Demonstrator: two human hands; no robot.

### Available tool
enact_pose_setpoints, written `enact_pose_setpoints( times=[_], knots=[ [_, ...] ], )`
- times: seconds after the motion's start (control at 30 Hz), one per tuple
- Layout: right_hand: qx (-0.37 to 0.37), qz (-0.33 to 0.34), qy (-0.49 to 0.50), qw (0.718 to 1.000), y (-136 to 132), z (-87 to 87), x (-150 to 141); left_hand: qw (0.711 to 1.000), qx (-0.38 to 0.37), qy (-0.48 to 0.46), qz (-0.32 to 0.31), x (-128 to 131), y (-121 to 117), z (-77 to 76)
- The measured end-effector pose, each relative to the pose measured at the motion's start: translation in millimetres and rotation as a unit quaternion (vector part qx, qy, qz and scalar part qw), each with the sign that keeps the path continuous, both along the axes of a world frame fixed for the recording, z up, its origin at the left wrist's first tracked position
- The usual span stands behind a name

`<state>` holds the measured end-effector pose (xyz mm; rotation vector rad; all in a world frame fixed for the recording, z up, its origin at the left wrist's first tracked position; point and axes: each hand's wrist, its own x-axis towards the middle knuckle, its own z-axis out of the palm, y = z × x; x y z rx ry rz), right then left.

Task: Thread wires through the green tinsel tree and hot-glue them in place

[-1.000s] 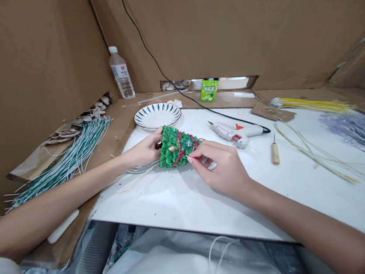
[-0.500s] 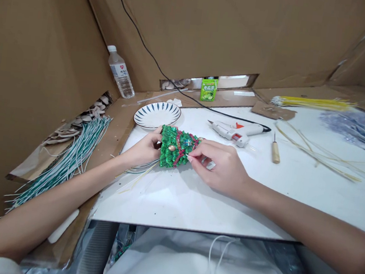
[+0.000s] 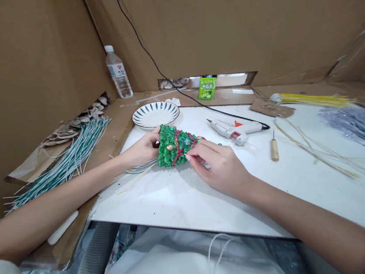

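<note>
A small green beaded Christmas tree (image 3: 167, 157) lies on its side above the white tabletop, trimmed with red beaded strands and gold beads. My left hand (image 3: 148, 147) is closed around its wide base, the fingers partly hidden behind it. On the tree's front, my right hand (image 3: 214, 160) pinches thumb and forefinger together against the beads beside a red strand. Whatever sits in that pinch is too small to make out. The tree's narrow end is hidden behind my right fingers. Thin wires (image 3: 141, 168) lie under my left wrist.
Behind the tree stand a striped plate (image 3: 154, 124) and a white glue gun (image 3: 226, 129). To the right lie a wooden-handled awl (image 3: 273, 150) and yellow stems (image 3: 318, 99). A green-and-white wire bundle (image 3: 68, 159) and a water bottle (image 3: 119, 75) are at left. Cardboard walls (image 3: 195, 24) surround the table.
The whole view has shifted slightly. My left hand keeps its hold on the tree, and my right fingertips stay pinched at nearly the same spot on it.
</note>
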<state>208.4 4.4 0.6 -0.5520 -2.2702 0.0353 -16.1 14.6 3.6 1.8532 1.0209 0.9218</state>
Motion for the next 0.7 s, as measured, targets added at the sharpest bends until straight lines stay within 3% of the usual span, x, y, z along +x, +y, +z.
enact_pose_setpoints(
  times=[0.3,0.7],
  knots=[
    [0.071,-0.036,-0.014,0.997,-0.1,-0.8,0.2,0.999,0.032,0.044,-0.005,3.0,-2.0,2.3],
    [0.089,-0.042,0.001,0.995,-0.2,-0.9,1.6,0.997,0.051,0.054,0.003,2.8,-0.7,-1.6]
  ],
)
